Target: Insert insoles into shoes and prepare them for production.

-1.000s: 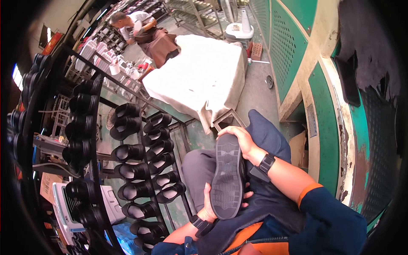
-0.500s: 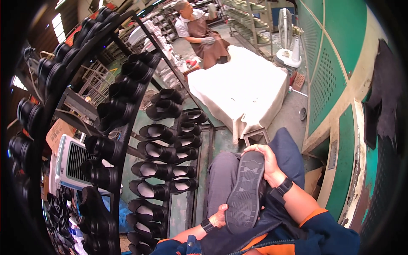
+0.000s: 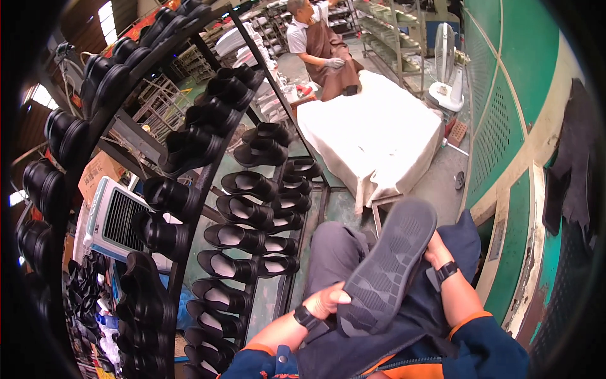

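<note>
A black shoe (image 3: 386, 268) is held up over my lap, its dark patterned sole facing me and its toe tilted up to the right. My left hand (image 3: 326, 300) is closed on the lower end, thumb lying on the sole's edge. Around the upper right side, my right hand (image 3: 435, 248) grips the shoe; most of its fingers are hidden behind it. Both wrists carry dark bands. A dark apron covers my lap beneath the shoe.
A rack of black shoes (image 3: 237, 238) stands close at my left. Ahead is a table under a white cloth (image 3: 372, 129), with a seated person in a brown apron (image 3: 327, 54) behind it. A fan (image 3: 447, 69) and green panels (image 3: 499, 107) line the right.
The shoe has risen closer and tilted further right. My right hand has slid from the upper end to the shoe's right side. The whole scene has shifted slightly rightward.
</note>
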Available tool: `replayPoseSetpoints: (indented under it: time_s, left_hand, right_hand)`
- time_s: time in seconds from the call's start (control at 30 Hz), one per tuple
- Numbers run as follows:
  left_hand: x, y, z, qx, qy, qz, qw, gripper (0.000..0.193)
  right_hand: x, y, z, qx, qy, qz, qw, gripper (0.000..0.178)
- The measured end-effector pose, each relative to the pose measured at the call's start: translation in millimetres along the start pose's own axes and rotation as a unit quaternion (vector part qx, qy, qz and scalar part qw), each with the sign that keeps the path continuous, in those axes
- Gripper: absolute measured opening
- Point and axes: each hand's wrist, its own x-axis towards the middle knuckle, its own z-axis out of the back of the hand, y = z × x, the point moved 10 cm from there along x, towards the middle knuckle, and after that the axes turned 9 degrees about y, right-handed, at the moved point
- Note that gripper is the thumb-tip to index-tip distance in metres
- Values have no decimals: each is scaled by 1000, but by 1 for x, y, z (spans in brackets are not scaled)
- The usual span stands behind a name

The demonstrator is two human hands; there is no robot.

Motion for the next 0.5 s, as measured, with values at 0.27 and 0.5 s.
replayPoseSetpoints:
  time_s: [0.27, 0.5]
  left_hand:
    - [-58, -41, 26, 72, 8, -140, 988, 90]
    - [-102, -77, 9, 299, -107, -238, 918, 95]
  right_hand:
    - [-79, 89, -142, 290, 397, 46, 870, 88]
    - [49, 220, -140, 379, 107, 200, 897, 40]
